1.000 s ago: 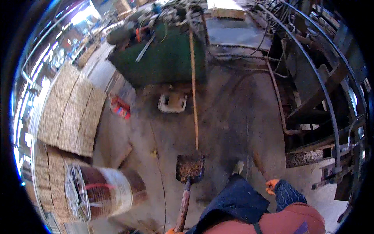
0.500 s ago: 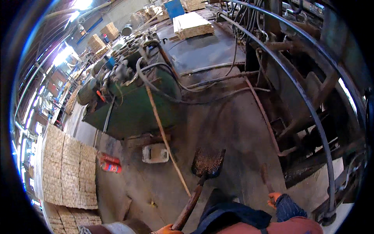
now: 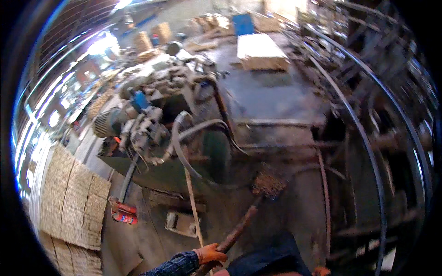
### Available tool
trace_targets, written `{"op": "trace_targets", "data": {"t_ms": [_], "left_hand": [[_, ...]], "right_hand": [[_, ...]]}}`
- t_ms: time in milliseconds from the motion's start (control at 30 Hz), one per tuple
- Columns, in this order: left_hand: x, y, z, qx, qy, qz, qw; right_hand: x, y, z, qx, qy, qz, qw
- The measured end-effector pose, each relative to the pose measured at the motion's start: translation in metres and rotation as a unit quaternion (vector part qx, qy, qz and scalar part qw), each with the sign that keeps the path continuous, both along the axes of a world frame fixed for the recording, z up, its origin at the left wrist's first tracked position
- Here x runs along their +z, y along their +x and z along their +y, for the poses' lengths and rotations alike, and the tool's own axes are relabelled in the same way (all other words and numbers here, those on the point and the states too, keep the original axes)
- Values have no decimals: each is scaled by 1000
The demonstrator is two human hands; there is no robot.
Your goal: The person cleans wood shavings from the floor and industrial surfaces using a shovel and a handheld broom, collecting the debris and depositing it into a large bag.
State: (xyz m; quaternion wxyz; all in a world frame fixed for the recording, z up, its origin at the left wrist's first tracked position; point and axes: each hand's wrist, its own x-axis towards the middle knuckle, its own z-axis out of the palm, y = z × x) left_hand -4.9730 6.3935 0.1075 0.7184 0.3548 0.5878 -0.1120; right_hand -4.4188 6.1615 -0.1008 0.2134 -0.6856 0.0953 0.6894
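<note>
My left hand (image 3: 211,254), in an orange glove, is closed round the wooden handle of a shovel (image 3: 235,229). Its dark blade stretches ahead of me, raised off the floor, with a heap of brown wood chips (image 3: 269,183) on it. At the lower edge my right hand (image 3: 321,271), also gloved in orange, is mostly cut off. A narrow brown tool (image 3: 316,246) rises from it, blurred, its kind unclear. Behind my left hand passes a thin wooden pole (image 3: 191,198), leaning on a green machine (image 3: 152,171).
Grey hoses (image 3: 177,138) loop off the machine. Red fire extinguishers (image 3: 124,217) and a pale plastic container (image 3: 182,224) are on the floor. Stacked timber (image 3: 71,198) stands at left, with another timber stack (image 3: 262,53) at the back. Curved metal rails (image 3: 357,112) and dark machinery line the right.
The shovel with its chips has moved forward and right, my left hand rising with it. My right hand has dropped to the lower edge. The whole view has tilted upward.
</note>
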Motion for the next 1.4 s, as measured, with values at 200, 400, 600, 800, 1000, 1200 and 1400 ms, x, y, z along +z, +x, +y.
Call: {"op": "trace_targets", "data": {"t_ms": [200, 400, 600, 800, 1000, 1200, 1400], "left_hand": [[-47, 74, 188, 74, -13, -80, 994], [-59, 204, 402, 47, 44, -112, 992], [-20, 251, 516, 253, 41, -98, 962], [-29, 279, 672, 218, 35, -45, 974], [-78, 284, 865, 124, 20, -12, 992], [-48, 285, 1044, 143, -55, -80, 985], [-44, 276, 1165, -71, 135, -52, 987]], "right_hand": [[-39, 80, 209, -22, 15, 10, 1000], [-184, 254, 298, -153, 70, 578, 799], [76, 218, 643, 44, 292, -73, 953], [55, 228, 815, -9, 242, 59, 968], [1, 244, 994, -39, 247, -39, 967], [-23, 226, 1184, -203, 172, 106, 958], [-48, 222, 1335, -379, 58, 76, 920]]}}
